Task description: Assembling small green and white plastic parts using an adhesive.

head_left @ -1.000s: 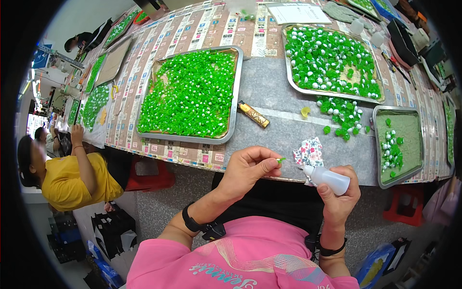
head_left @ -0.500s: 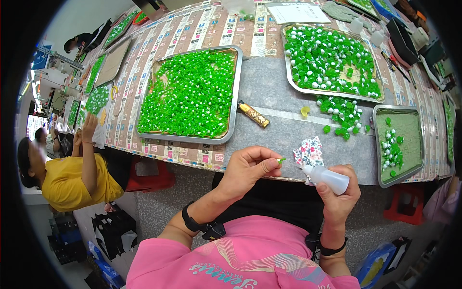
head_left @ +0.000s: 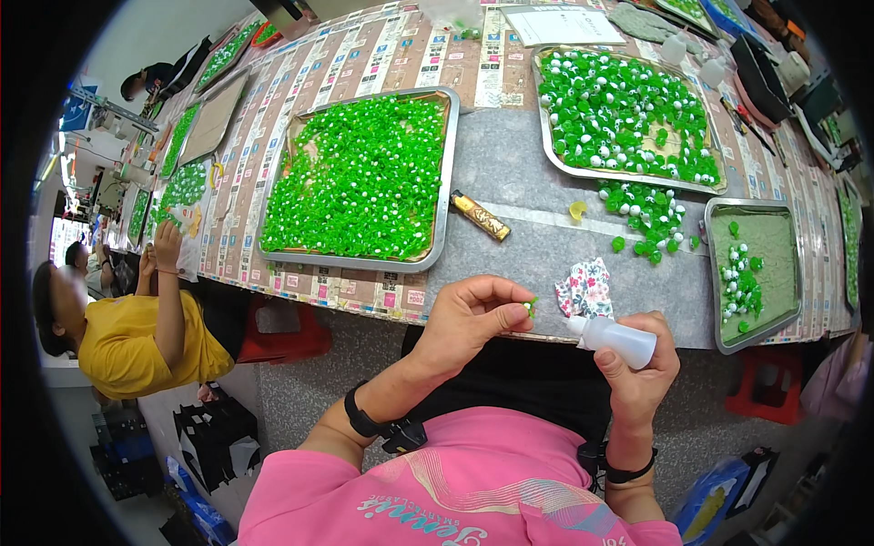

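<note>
Between the thumb and forefinger of my left hand (head_left: 478, 320) is a small green plastic piece (head_left: 533, 307), mostly hidden by the fingertips. My right hand (head_left: 645, 369) is wrapped around a translucent white squeeze bottle (head_left: 624, 342). The bottle lies tilted, its narrow nozzle pointing left toward the green piece, a short gap apart. Just beyond the nozzle a floral cloth (head_left: 590, 287) rests on the grey mat (head_left: 510, 173). Both hands are at the near edge of the table.
A metal tray (head_left: 448, 173) of small green pieces stands left. Another tray (head_left: 628, 178), holding green pieces with white balls, stands far right; a smaller tray (head_left: 712, 273) is nearer. Loose pieces (head_left: 648, 218), a yellow scrap (head_left: 577, 211) and a gold-wrapped stick (head_left: 480, 217) lie between. A yellow-shirted person (head_left: 155, 341) sits left.
The bottle's nozzle has dropped slightly toward me. The green piece has turned in my left fingers, and its white part no longer shows. The person at left has lowered a hand a little.
</note>
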`<state>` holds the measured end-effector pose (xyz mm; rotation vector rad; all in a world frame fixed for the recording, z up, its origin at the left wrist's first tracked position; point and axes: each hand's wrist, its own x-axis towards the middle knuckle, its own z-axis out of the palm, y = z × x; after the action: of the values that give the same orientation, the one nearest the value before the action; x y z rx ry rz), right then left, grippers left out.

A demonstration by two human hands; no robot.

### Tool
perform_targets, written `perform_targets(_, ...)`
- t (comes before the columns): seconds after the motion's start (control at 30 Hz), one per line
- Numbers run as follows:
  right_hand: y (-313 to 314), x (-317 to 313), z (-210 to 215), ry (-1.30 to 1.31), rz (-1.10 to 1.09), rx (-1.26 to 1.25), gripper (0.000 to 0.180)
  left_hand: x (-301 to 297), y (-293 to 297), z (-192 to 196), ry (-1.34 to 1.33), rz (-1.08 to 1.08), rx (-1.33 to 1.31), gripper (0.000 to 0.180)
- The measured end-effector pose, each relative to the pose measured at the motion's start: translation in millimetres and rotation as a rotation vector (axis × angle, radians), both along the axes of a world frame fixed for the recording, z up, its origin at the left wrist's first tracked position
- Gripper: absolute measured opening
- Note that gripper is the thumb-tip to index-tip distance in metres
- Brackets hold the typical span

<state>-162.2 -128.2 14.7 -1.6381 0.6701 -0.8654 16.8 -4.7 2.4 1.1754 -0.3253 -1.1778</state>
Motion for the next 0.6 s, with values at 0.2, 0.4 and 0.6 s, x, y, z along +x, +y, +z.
perform_targets(0.2, 1, 1, -2, -0.008, 0.002, 0.025, 0.037, 0, 1, -1, -0.028, -0.017, 0.002, 0.016)
perform_targets(0.4, -1, 1, -4, -0.013, -0.061, 0.131, 0.034, 0, 1, -2, -0.026, -0.002, -0.008, 0.015)
perform_targets(0.6, -7, 41, -2, 0.06, 0.022, 0.104, 0.031, 0, 4, -3, -0.015, 0.021, -0.012, 0.015)
